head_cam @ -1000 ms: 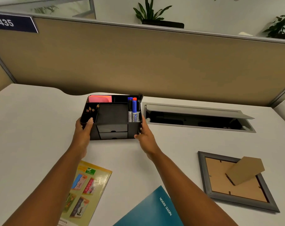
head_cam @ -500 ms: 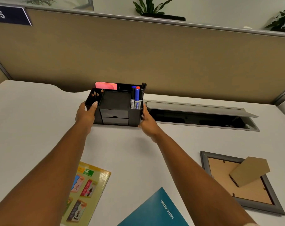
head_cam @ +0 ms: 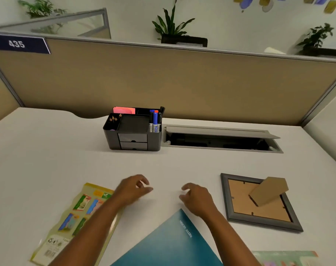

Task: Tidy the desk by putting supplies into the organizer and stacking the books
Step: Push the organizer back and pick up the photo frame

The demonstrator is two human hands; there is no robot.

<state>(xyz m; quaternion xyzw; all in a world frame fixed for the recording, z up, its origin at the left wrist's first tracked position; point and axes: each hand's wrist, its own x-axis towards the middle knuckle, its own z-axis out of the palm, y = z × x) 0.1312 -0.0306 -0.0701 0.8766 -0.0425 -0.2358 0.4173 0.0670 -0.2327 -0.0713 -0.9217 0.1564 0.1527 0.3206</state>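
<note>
Organizer (head_cam: 133,131) at desk rear, notebook (head_cam: 169,244) cut off by frame, L hand (head_cam: 132,190) & R hand (head_cam: 197,198) blurred, prob. empty, fingers loosely apart.

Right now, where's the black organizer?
In the head view, the black organizer stands at the back of the desk, centre-left, just left of the open cable hatch and against the partition; both hands are off it.
</note>
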